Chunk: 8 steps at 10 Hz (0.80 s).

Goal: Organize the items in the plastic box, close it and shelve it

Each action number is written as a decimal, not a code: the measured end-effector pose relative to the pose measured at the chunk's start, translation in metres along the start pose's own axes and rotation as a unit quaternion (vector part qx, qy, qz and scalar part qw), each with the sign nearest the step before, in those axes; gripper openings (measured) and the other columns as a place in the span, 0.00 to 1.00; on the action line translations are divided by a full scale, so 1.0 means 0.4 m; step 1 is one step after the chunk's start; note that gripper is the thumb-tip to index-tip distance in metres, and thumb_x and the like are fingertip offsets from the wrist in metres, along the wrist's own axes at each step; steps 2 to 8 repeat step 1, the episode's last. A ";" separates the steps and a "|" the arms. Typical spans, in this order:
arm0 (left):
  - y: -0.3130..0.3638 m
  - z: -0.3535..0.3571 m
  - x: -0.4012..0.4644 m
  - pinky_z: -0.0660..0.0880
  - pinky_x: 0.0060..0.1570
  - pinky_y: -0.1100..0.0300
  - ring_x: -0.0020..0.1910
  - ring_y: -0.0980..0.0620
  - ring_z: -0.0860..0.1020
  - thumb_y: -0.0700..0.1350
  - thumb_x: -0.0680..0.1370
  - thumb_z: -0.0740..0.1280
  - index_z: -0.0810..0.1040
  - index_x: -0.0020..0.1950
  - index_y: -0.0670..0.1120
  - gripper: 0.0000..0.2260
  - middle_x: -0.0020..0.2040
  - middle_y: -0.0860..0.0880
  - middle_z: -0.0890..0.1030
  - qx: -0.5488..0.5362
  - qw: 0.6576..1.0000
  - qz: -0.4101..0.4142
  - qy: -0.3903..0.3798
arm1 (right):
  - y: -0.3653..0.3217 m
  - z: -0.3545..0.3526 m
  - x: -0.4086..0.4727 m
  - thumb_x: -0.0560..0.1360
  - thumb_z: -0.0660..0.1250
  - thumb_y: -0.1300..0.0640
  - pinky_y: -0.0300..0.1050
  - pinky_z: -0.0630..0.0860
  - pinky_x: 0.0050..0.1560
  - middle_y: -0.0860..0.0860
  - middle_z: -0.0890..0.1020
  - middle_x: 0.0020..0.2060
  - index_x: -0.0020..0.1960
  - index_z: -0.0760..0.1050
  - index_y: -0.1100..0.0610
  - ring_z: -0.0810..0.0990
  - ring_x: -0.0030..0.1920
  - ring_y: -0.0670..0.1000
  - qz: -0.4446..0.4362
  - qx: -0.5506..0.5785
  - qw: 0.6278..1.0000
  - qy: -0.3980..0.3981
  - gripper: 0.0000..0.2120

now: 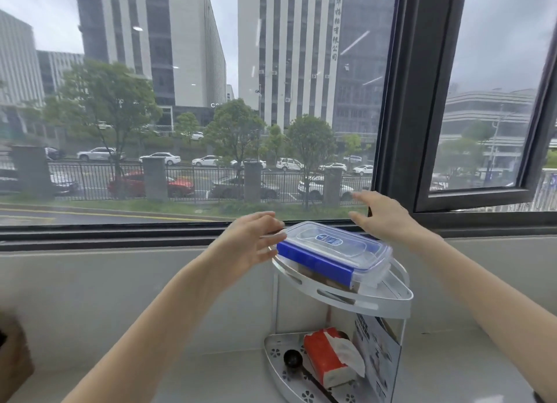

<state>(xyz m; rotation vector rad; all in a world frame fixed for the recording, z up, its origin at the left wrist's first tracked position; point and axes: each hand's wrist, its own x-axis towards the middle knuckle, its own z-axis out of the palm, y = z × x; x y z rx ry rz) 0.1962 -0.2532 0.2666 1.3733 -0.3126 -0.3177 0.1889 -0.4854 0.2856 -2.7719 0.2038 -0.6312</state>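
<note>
Left to right: 1 left hand (251, 239), fingers spread and slack, fingertips touching or just at the left end of the box, not clamped on it. 1 plastic box (333, 251), lid on, blue flap down along the near long side, sitting on the top tier of 1 two-tier corner rack (388, 304). Box overhangs nothing I can see; its right end sits near the rack's raised rim. 1 right hand (381, 217), fingers apart, hovering just behind the box's far right corner, holding nothing. Lower tier holds 1 black scoop (291, 359), 1 red tissue pack (327, 357), 1 printed card (378, 354) upright at the right edge. Counter left of the rack is open; window sill close behind
</note>
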 end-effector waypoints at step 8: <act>0.050 -0.009 -0.044 0.68 0.61 0.53 0.62 0.49 0.73 0.42 0.77 0.61 0.63 0.69 0.45 0.21 0.64 0.45 0.73 0.075 0.994 0.068 0.051 | -0.054 -0.035 -0.018 0.76 0.58 0.48 0.64 0.51 0.73 0.52 0.56 0.75 0.72 0.54 0.50 0.52 0.75 0.53 -0.024 -0.057 0.998 0.014 0.27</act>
